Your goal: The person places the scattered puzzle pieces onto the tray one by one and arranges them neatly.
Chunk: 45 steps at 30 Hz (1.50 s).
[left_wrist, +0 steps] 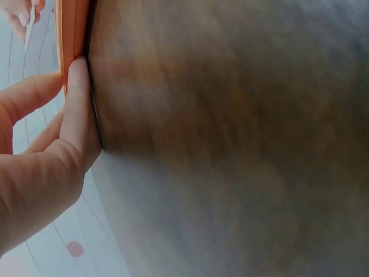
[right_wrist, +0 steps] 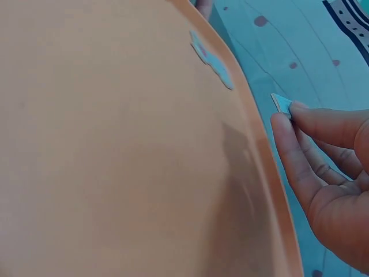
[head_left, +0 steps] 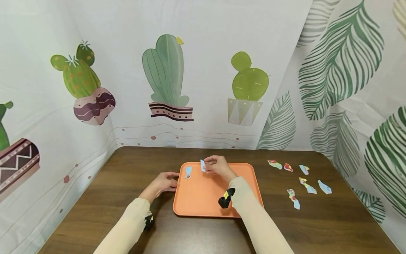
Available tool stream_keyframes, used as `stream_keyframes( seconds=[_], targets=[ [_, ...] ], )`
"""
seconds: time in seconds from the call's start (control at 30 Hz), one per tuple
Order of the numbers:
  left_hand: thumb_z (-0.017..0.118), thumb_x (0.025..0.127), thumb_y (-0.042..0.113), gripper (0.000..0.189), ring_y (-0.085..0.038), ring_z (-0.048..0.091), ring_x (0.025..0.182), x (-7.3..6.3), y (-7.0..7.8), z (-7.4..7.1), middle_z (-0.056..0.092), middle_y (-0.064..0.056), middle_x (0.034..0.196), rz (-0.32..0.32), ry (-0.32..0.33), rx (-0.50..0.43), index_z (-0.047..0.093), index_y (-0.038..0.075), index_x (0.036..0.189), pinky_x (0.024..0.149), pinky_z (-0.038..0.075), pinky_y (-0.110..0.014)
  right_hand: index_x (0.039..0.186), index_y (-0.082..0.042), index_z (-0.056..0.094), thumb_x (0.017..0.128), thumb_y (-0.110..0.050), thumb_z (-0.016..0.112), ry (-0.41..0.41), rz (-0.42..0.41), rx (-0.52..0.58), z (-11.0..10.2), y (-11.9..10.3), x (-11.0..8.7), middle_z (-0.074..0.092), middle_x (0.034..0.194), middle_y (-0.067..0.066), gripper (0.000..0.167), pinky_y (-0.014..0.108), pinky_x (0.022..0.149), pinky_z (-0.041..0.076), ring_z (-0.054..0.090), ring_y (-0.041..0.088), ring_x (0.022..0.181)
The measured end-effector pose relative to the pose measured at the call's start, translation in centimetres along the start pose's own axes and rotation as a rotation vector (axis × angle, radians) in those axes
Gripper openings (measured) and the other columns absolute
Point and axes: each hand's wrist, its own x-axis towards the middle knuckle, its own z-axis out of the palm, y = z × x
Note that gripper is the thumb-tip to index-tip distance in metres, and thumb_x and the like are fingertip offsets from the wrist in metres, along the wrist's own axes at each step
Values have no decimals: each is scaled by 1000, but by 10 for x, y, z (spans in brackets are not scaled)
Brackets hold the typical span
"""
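At the near side, two cream sleeves reach in, the left sleeve [head_left: 122,227] and the right sleeve [head_left: 258,218]. Each bears a black wrist camera: left wrist camera [head_left: 148,221], and right wrist camera [head_left: 226,199] with a yellow patch. Below them, a brown wood-grain surface [head_left: 104,190].

Mid-surface: orange tray [head_left: 200,201], rectangular, rounded corners, lying flat.

Right of tray, on the surface: long red-and-blue puzzle piece [head_left: 293,199], nearest. Slightly farther, yellow-and-blue puzzle piece [head_left: 308,186] and, to its right, plain pale-blue puzzle piece [head_left: 325,187].

Left grip [head_left: 163,181], a bare hand: outside the tray's left edge, thumb and finger bent in and pinching the rim, one digit on the outer wall, another at the upper lip.

On the tray, near its far left corner: wavy puzzle piece [head_left: 188,172], mostly pale blue, flat.

Farther right, a loose row: blue-and-yellow puzzle piece [head_left: 304,169], small red puzzle piece [head_left: 288,167], red-and-green puzzle piece [head_left: 275,164].

Right grip [head_left: 220,166], bare hand, at the tray's far edge: thumb and fingertip clamped on light-blue puzzle piece [head_left: 202,165], held on edge, apart from the tray. Printed face mostly hidden.

Behind all: white cloth backdrop [head_left: 209,63], printed potted cacti, green leaves at right.
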Motion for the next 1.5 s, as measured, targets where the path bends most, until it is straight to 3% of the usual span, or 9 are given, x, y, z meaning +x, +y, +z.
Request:
stream_keyframes(
  seconds=[0.37, 0.7, 1.23, 1.5],
  targets=[
    [61, 85, -11, 50, -23, 66, 82, 0, 1, 0, 64, -19, 92, -11, 2, 14, 48, -11, 132, 77, 58, -41, 112, 7, 64, 82, 11, 67, -29, 41, 43, 20, 12, 5, 66, 106, 21, 31, 35, 69, 60, 68, 25, 79],
    [61, 85, -10, 49, -24, 66, 83, 0, -2, -1, 64, -20, 94, -13, 8, 8, 48, -11, 132, 76, 58, -41, 108, 10, 65, 79, 13, 69, -8, 69, 20, 37, 11, 6, 68, 92, 18, 29, 32, 62, 60, 67, 19, 62],
    [61, 83, -12, 50, -22, 65, 81, 0, -3, 1, 65, -19, 90, 6, 4, -2, 47, -13, 132, 76, 58, -40, 100, 10, 69, 77, 11, 72, 54, 55, -109, 44, 7, 8, 66, 89, 18, 23, 30, 58, 59, 69, 22, 59],
    [61, 83, -11, 49, -23, 65, 81, 1, -3, 1, 65, -18, 90, 1, 17, 0, 48, -12, 131, 76, 58, -40, 89, 9, 71, 73, 12, 75, 123, 69, -183, 46, 7, 10, 66, 75, 16, 16, 29, 52, 58, 67, 21, 53]
  ],
)
